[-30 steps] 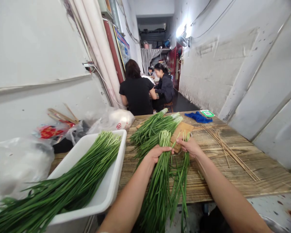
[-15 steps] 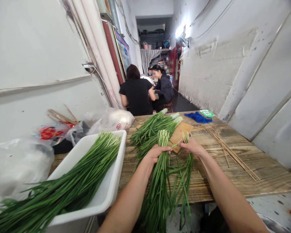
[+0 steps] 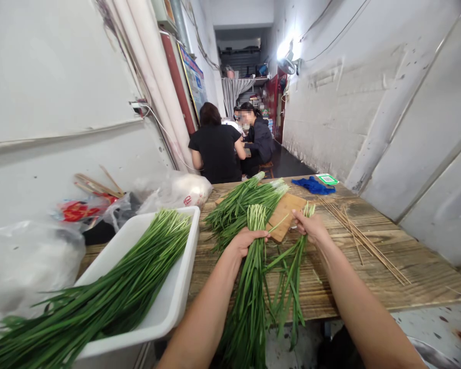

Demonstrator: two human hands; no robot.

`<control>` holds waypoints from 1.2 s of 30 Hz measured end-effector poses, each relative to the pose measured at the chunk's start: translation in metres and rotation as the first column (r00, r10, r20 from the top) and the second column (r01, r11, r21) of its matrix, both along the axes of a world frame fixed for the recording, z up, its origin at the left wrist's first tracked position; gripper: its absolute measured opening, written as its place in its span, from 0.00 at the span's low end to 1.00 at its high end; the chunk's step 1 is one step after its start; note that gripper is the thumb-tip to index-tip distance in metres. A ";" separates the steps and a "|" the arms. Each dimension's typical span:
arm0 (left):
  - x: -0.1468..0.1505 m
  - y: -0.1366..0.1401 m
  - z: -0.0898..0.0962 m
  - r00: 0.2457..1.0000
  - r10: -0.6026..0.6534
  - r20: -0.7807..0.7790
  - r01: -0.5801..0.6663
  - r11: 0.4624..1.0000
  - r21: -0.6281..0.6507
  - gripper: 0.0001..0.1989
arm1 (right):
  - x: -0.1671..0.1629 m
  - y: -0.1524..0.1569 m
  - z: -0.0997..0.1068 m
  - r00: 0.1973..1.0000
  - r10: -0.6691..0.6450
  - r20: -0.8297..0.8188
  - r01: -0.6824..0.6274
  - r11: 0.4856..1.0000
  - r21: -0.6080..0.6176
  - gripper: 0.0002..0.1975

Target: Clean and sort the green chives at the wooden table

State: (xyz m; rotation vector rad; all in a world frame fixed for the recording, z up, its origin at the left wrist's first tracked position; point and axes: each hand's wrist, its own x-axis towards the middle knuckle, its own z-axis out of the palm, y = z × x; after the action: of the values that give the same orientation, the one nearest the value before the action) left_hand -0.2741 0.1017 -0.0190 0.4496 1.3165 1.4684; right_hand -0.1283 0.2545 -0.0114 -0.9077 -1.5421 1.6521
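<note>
My left hand point(image 3: 249, 240) is closed round a thick bunch of garlic chives point(image 3: 255, 277), pale stem ends up and leaves hanging past the table's front edge. One stem pokes out to the right from beside its thumb. In my right hand point(image 3: 309, 225) is a smaller bunch of chives point(image 3: 297, 271), also hanging leaves down. A gap lies between my two hands. Behind them, a pile of chives point(image 3: 238, 202) with its pale ends wrapped in clear film rests partly on a wooden board point(image 3: 286, 220).
A white tub point(image 3: 190, 256) of loose chives stands at the left, plastic bags point(image 3: 172, 192) behind it. Thin sticks point(image 3: 363, 238), a blue cloth point(image 3: 313, 185) and a green code card point(image 3: 327, 179) lie on the table point(image 3: 399, 271). Two people point(image 3: 217, 143) sit beyond it.
My right hand has drawn a little to the right with its small bunch, off the stem that stretched between both hands. My left hand keeps its grip, shifted slightly left.
</note>
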 end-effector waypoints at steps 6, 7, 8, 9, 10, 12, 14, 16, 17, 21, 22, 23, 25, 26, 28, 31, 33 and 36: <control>0.001 0.000 -0.001 0.998 0.025 -0.053 -0.026 1.000 -0.017 0.15 | 0.000 -0.006 0.000 0.982 0.076 0.171 -0.146 0.883 0.445 0.10; 0.001 0.000 -0.001 0.998 0.022 -0.059 -0.023 1.000 -0.018 0.14 | 0.000 -0.007 0.000 0.969 0.094 0.228 -0.198 0.845 0.497 0.10; 0.001 0.000 -0.001 0.998 0.022 -0.066 -0.023 1.000 -0.015 0.14 | 0.000 -0.006 0.000 0.956 0.103 0.274 -0.239 0.817 0.524 0.09; 0.001 0.000 0.000 0.997 0.026 -0.073 -0.027 1.000 -0.012 0.13 | 0.001 -0.006 0.001 0.945 0.109 0.310 -0.268 0.802 0.534 0.07; 0.001 0.000 0.000 0.996 0.032 -0.080 -0.033 0.999 -0.010 0.13 | 0.001 -0.005 0.001 0.933 0.125 0.339 -0.299 0.794 0.530 0.05; 0.001 -0.001 0.002 0.995 0.048 -0.085 -0.049 0.999 -0.008 0.12 | 0.003 -0.002 0.002 0.908 0.187 0.375 -0.366 0.792 0.489 0.02; 0.000 -0.002 0.003 0.995 0.050 -0.085 -0.051 0.999 -0.012 0.13 | 0.005 -0.001 0.003 0.896 0.260 0.359 -0.404 0.812 0.421 0.01; 0.000 -0.003 0.005 0.995 0.039 -0.088 -0.040 0.999 -0.014 0.14 | 0.006 -0.003 0.003 0.910 0.299 0.288 -0.386 0.866 0.319 0.05; -0.001 -0.003 0.005 0.996 0.029 -0.088 -0.030 1.000 -0.009 0.15 | 0.006 -0.005 0.004 0.919 0.309 0.243 -0.368 0.895 0.252 0.08; -0.002 -0.004 0.005 0.998 -0.006 -0.068 0.008 1.000 0.025 0.18 | 0.003 -0.014 0.006 0.935 0.349 0.061 -0.347 0.937 -0.037 0.16; -0.002 -0.004 0.004 0.998 -0.009 -0.065 0.011 1.000 0.027 0.19 | 0.002 -0.015 0.006 0.936 0.353 0.006 -0.351 0.932 -0.094 0.17; -0.003 -0.004 0.003 0.998 -0.010 -0.063 0.011 1.000 0.025 0.19 | 0.002 -0.014 0.007 0.936 0.347 -0.051 -0.351 0.926 -0.138 0.18; -0.004 -0.003 0.001 0.998 -0.006 -0.060 0.007 1.000 0.014 0.19 | 0.002 -0.010 0.007 0.939 0.312 -0.149 -0.337 0.921 -0.197 0.19; -0.004 -0.003 0.001 0.998 -0.006 -0.059 0.006 1.000 0.006 0.19 | 0.003 -0.007 0.006 0.940 0.286 -0.184 -0.323 0.922 -0.215 0.20; -0.005 -0.002 0.000 0.999 -0.011 -0.053 0.011 1.000 0.001 0.18 | 0.003 0.000 0.004 0.947 0.230 -0.222 -0.283 0.928 -0.243 0.20; -0.004 -0.002 0.000 0.999 -0.008 -0.049 0.008 1.000 0.006 0.16 | 0.002 0.007 0.001 0.966 0.108 -0.235 -0.176 0.941 -0.290 0.21; -0.004 -0.002 0.002 0.998 0.005 -0.055 -0.005 1.000 0.001 0.15 | 0.001 0.009 -0.001 0.976 0.016 -0.215 -0.083 0.949 -0.303 0.20; -0.003 -0.003 0.004 0.998 0.004 -0.056 -0.005 1.000 -0.016 0.14 | 0.000 0.008 -0.001 0.987 -0.036 -0.159 -0.007 0.966 -0.258 0.15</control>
State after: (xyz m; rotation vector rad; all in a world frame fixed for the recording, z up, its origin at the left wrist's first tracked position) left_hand -0.2774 0.0986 -0.0151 0.4807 1.3730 1.4575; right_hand -0.1282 0.2623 -0.0122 -0.8894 -1.2275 1.8971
